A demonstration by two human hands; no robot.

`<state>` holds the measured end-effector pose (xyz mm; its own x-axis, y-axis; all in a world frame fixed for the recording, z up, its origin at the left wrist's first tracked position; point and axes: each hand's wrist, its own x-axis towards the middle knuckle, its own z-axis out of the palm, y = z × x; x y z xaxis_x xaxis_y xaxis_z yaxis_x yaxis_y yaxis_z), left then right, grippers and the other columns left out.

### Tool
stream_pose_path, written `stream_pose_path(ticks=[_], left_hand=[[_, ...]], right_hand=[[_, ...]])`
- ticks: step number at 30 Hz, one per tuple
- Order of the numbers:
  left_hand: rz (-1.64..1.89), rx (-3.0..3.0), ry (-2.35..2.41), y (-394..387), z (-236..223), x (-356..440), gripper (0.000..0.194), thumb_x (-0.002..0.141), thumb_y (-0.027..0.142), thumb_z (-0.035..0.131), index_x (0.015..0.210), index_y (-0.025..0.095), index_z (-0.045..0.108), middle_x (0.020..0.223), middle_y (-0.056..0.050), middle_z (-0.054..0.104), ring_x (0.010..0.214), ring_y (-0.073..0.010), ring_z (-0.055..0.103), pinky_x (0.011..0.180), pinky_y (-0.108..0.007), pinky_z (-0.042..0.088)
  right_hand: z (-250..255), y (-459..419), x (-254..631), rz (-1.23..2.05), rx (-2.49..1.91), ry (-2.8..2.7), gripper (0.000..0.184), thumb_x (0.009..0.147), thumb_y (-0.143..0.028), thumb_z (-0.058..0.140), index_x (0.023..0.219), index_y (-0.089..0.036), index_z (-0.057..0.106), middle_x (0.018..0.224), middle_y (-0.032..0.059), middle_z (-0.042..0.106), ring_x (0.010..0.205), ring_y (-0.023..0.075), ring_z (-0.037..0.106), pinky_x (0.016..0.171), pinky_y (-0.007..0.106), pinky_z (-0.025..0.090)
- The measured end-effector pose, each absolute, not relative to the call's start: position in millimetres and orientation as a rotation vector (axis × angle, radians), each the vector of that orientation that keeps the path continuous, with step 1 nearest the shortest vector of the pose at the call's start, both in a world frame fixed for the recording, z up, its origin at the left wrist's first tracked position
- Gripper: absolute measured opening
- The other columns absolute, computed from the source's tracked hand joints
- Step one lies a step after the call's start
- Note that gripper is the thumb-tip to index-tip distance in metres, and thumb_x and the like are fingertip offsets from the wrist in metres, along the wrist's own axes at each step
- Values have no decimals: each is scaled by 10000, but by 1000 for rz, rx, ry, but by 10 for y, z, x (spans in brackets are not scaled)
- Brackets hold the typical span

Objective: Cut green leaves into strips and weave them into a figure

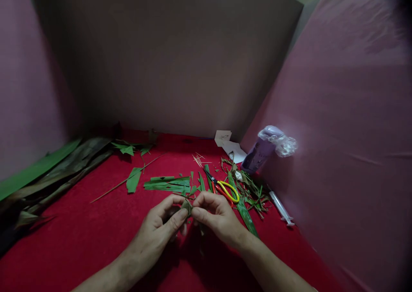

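Note:
Between my two hands is a small folded piece of brownish-green leaf (187,206), raised over the red cloth. My left hand (162,221) pinches it between thumb and fingers. The thumb and forefinger of my right hand (217,217) close at its right edge, where a thin strip hangs below. Just beyond my fingers lie cut green leaf strips (169,184). Scissors with one yellow and one red handle (230,192) rest on the cloth past my right hand. A long green leaf strip (246,219) lies beside that hand.
Wooden toothpicks (200,159) lie at the back, near white paper cards (234,150). On the right are a heap of leaf scraps (252,189), a purple container with plastic wrap (259,154) and a syringe (280,208). Long dried leaves (64,171) line the left side.

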<state>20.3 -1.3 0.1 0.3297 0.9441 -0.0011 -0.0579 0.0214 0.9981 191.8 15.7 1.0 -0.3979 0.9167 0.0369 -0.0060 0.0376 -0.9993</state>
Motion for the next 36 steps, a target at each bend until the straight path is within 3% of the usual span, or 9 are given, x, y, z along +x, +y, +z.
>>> stream_pose_path(ticks=[4,7,11,17,26,36], left_hand=[[909,1354,873,-9,129,159,255,864,404,519,954,195,636,825,-11,638,796,-158,565,697,-223,427],[835,1360,969,13,204,113,351,874,460,466,950,185,671,771,-9,636,747,-162,569,647,-225,427],[921,1272,1009,45,178,104,334,796,455,596,999,195,650,879,-19,664,828,-175,578,711,-239,444],[807,1116,758,7,79,187,283,756,396,671,902,162,607,708,-9,651,624,-129,584,613,-241,461],[843,1147,768,-20,39,198,210,845,357,569,821,149,569,616,15,603,435,-52,460,454,-175,368],[965,1200,880,-17,-1,215,194,831,356,578,866,169,540,600,39,555,446,-60,413,435,-175,329]], right_hand=[[45,219,1986,1590,-932,-1447,330,716,-437,702,698,-158,527,553,-43,536,448,62,436,444,188,347],[88,242,2026,1635,-957,-1466,335,694,-432,720,688,-154,533,520,-57,519,412,51,410,415,177,324],[112,224,2022,1667,-959,-1477,320,700,-421,714,688,-151,543,525,-54,530,410,48,421,400,169,305],[82,198,1993,1721,-951,-1477,353,679,-442,727,688,-142,542,546,-41,553,451,60,461,431,171,334],[70,172,1967,1724,-937,-1418,365,694,-459,716,697,-149,523,537,-54,524,424,53,457,415,165,357],[66,149,1927,1506,-985,-1512,327,752,-426,669,667,-154,508,543,-49,506,454,66,454,459,189,376]])
